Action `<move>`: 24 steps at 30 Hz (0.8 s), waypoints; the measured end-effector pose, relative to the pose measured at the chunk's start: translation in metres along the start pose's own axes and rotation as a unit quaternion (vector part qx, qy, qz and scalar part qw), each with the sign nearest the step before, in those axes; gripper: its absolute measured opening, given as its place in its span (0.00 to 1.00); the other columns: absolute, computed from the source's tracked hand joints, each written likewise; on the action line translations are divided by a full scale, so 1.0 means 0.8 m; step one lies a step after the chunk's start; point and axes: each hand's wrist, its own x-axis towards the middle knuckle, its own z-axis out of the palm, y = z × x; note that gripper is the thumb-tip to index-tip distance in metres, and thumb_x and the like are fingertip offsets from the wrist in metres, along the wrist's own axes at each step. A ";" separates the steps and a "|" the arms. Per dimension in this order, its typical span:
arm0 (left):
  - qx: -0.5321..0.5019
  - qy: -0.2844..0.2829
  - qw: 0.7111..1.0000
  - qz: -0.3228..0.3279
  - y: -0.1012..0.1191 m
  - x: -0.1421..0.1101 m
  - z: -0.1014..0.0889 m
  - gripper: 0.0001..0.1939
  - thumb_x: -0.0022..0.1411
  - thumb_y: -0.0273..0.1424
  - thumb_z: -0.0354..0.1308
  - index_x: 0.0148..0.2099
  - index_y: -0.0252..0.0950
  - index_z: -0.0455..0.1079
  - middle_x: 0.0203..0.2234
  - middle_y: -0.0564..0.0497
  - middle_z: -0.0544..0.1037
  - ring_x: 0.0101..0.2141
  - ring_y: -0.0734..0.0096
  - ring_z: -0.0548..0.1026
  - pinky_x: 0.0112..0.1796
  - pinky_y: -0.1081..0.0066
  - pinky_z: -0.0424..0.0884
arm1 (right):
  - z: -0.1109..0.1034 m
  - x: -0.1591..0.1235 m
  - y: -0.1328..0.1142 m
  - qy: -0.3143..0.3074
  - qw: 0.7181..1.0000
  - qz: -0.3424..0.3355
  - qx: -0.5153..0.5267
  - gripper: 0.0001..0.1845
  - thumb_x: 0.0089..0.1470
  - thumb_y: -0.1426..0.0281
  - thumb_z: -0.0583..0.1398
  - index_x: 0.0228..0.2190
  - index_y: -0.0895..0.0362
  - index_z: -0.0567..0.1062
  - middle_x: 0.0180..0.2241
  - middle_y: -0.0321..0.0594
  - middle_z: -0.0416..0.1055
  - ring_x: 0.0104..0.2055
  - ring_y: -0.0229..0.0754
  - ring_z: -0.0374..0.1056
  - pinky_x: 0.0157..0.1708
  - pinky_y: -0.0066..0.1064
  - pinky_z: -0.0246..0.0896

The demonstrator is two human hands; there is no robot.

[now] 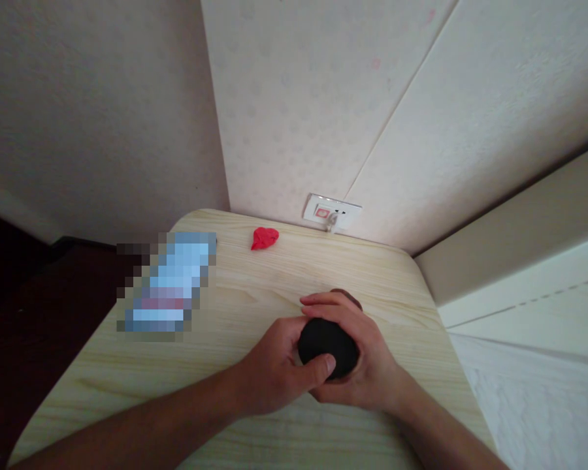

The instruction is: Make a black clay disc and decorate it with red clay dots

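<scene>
Pale wood grain covers the counter [294,440] beneath our forearms, and over it we cup a black rounded object [323,339] between both hands. Our left hand [277,365] hugs its left side, thumb lying on its upper face; our right hand [375,356] curls round its right and far sides. Whether it touches the counter, we cannot tell. We judge it light, fairly firm and not fragile, its dull skin unlikely to slip; its curved sides seem best taken around the widest part. Just beyond it, a brown thing [349,299] shows, mostly hidden. Farther beyond it lie a pixelated slab [171,281] to its left, a crumpled red scrap [264,238] slightly left, then a wall socket [322,212].
</scene>
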 end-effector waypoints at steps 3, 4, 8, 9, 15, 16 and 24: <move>0.005 -0.015 1.000 0.007 0.001 -0.002 -0.001 0.10 0.59 0.35 0.61 0.33 0.33 0.67 0.26 0.54 0.65 0.28 0.72 0.63 0.28 0.72 0.59 | 0.000 0.001 -0.001 -0.019 1.000 0.004 0.011 0.38 0.38 0.73 0.71 0.53 0.50 0.71 0.53 0.45 0.73 0.55 0.52 0.71 0.54 0.43 0.68; 0.005 -0.012 1.000 0.003 0.000 -0.002 -0.001 0.11 0.59 0.36 0.61 0.33 0.33 0.67 0.26 0.54 0.65 0.28 0.72 0.63 0.28 0.72 0.59 | 0.001 0.000 -0.001 -0.019 1.000 0.009 0.014 0.36 0.39 0.73 0.71 0.52 0.50 0.71 0.53 0.45 0.74 0.53 0.52 0.72 0.52 0.42 0.69; -0.033 0.007 0.999 -0.021 -0.006 -0.002 0.002 0.14 0.58 0.39 0.64 0.34 0.33 0.67 0.26 0.54 0.65 0.29 0.70 0.64 0.29 0.72 0.61 | 0.007 -0.004 0.004 0.018 0.999 0.005 0.028 0.31 0.41 0.71 0.69 0.49 0.50 0.70 0.48 0.44 0.75 0.48 0.50 0.73 0.47 0.41 0.71; -0.055 0.008 0.998 -0.023 -0.007 -0.001 0.002 0.16 0.58 0.40 0.65 0.35 0.33 0.68 0.27 0.53 0.66 0.30 0.70 0.65 0.31 0.71 0.63 | 0.008 -0.005 0.005 0.035 0.999 0.001 0.029 0.31 0.42 0.71 0.69 0.50 0.50 0.70 0.47 0.44 0.75 0.48 0.50 0.73 0.47 0.41 0.71; -0.061 0.034 0.998 -0.007 -0.005 0.002 0.002 0.15 0.61 0.39 0.63 0.41 0.32 0.70 0.30 0.52 0.68 0.33 0.68 0.66 0.35 0.69 0.65 | 0.007 -0.007 0.009 0.047 0.998 0.028 0.012 0.38 0.41 0.72 0.72 0.54 0.50 0.68 0.50 0.45 0.72 0.51 0.51 0.70 0.50 0.42 0.70; -0.035 0.036 0.999 0.001 -0.004 0.001 0.001 0.14 0.61 0.39 0.62 0.41 0.32 0.70 0.30 0.52 0.68 0.33 0.68 0.66 0.35 0.69 0.65 | 0.005 -0.006 0.008 0.033 0.999 0.025 0.013 0.39 0.41 0.71 0.72 0.55 0.50 0.68 0.51 0.45 0.72 0.52 0.51 0.70 0.50 0.42 0.70; 0.045 0.042 0.998 -0.008 -0.005 -0.003 -0.002 0.13 0.56 0.38 0.62 0.35 0.33 0.69 0.27 0.53 0.67 0.30 0.68 0.65 0.31 0.69 0.62 | 0.003 -0.003 0.008 0.002 1.000 -0.011 0.000 0.31 0.43 0.68 0.71 0.50 0.50 0.71 0.50 0.45 0.74 0.50 0.53 0.73 0.49 0.45 0.71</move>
